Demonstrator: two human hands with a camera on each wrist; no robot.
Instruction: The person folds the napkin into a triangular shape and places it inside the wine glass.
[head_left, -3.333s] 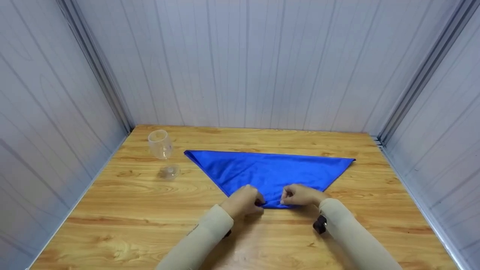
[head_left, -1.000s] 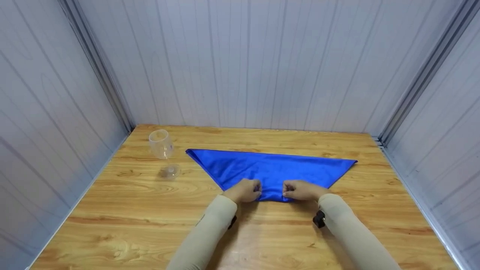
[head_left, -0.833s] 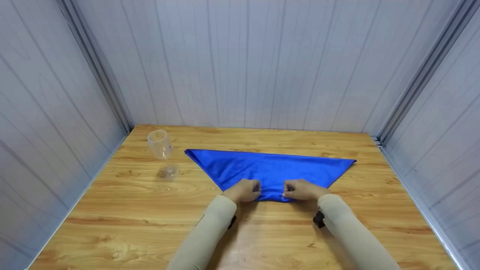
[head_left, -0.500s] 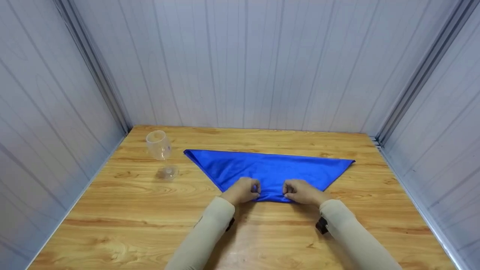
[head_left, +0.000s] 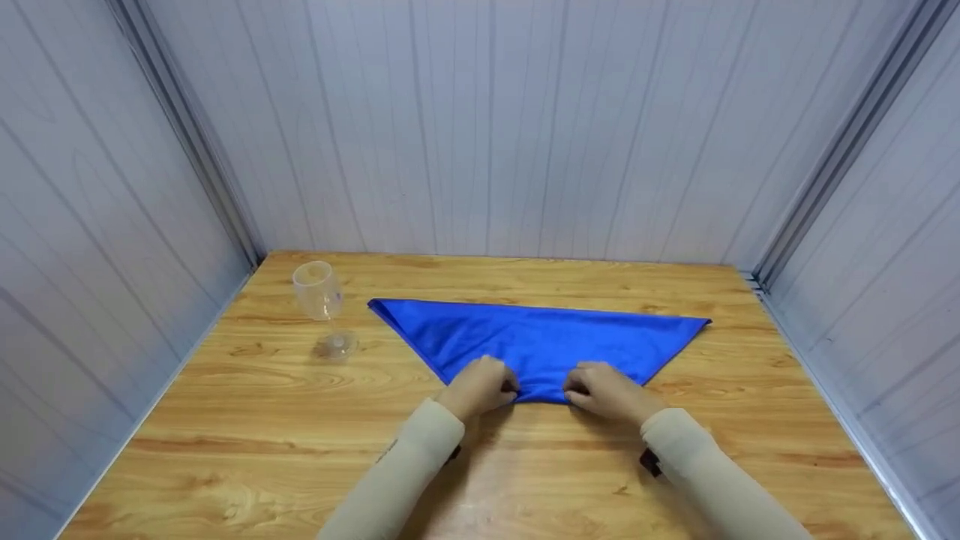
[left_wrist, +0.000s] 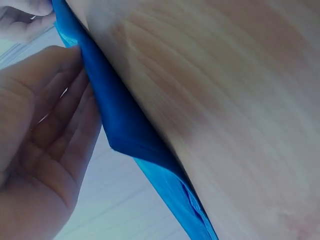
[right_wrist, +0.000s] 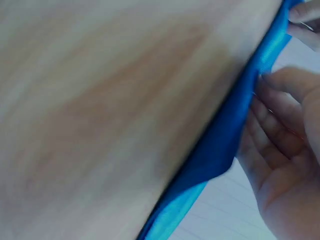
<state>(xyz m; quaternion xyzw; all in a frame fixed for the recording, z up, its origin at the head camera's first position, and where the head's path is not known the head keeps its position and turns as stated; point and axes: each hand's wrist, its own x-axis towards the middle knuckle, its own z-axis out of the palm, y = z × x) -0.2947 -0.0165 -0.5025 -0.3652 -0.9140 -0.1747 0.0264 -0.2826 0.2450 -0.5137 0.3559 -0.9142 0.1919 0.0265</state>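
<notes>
A shiny blue cloth (head_left: 540, 337) lies on the table, wide along its far side and tapering to a short folded edge near me. In the head view my left hand (head_left: 480, 386) is at the left of that near edge, its thumb and fingertips pinching the fold. My right hand (head_left: 606, 390) pinches the same edge a short way to the right. From the left wrist view, the folded strip of cloth (left_wrist: 117, 120) runs past the thumb tip of my left hand (left_wrist: 45, 125). The right wrist view has the fold (right_wrist: 220, 140) beside the fingers of my right hand (right_wrist: 285, 135).
A clear stemmed wine glass (head_left: 319, 292) stands upright on the left part of the wood-grain table (head_left: 247, 420), apart from the cloth. Pale panel walls (head_left: 480, 127) enclose the table at the back and both sides.
Over the last seconds the cloth's near edge has been folded a little farther away from me, with both hands moving along. In the last half second the wrists dropped slightly nearer; the glass stayed put.
</notes>
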